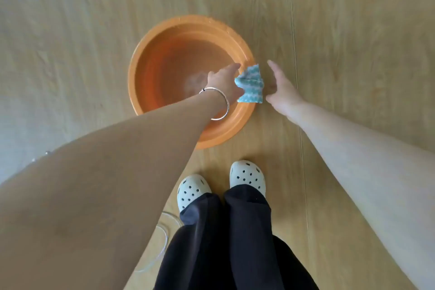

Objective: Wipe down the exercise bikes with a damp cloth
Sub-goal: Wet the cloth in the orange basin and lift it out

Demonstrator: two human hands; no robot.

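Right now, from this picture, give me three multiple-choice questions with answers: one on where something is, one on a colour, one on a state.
1. Where is the cloth?
A. In the left hand, over the basin's rim.
B. Sunk on the basin's bottom.
C. Tucked in a pocket.

2. What colour is the basin?
A. Blue.
B. Orange.
C. White.

3. How is the right hand?
A. Clenched fist.
B. Gripping the basin.
C. Open, fingers straight.

Answers: 1 A, the left hand pinches it there; 2 B, rim and wall are orange; 3 C, its fingers hold nothing.
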